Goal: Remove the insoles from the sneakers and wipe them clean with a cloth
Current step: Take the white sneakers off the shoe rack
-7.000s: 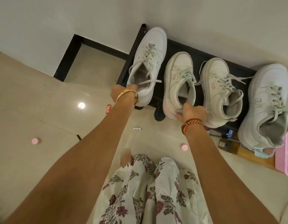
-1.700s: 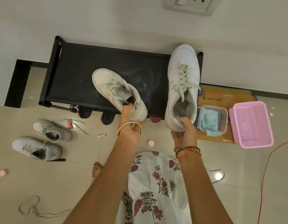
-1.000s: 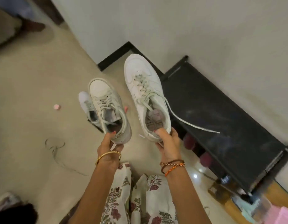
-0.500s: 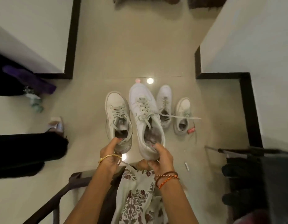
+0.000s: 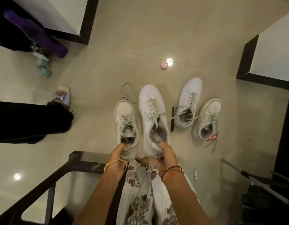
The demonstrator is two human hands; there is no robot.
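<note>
From the head view, the left hand grips the heel of a smaller off-white sneaker, fingers curled over its collar; the right hand likewise clasps the heel of a larger white sneaker; both are held over the tiled floor, two more sneakers lying to the right; insoles seem still inside, so this is staging; next, set them down and pull an insole; open floor ahead, a dark frame close at left.
</note>
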